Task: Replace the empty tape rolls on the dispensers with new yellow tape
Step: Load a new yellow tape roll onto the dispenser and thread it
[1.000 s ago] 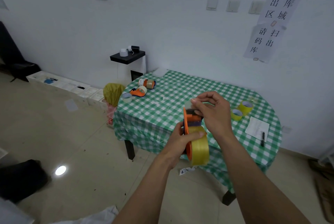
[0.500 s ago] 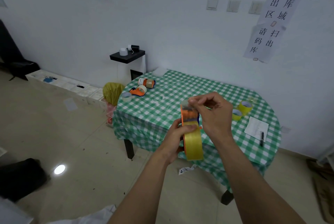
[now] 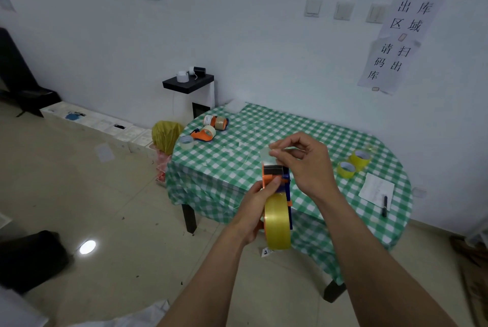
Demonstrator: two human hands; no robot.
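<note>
— What is seen of the orange dispenser (image 3: 276,181)?
— It is held upright above the table edge, a full yellow tape roll (image 3: 277,223) mounted on it, edge-on.
— And the others?
— Two spare yellow rolls (image 3: 353,164) are laid touching on the checked cloth; two more dispensers (image 3: 210,128) are left at the far corner.

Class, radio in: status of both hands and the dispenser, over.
Left hand gripping dispenser, yellow tape loaded. Right hand pinching tape end. Nothing obstructing.
</note>
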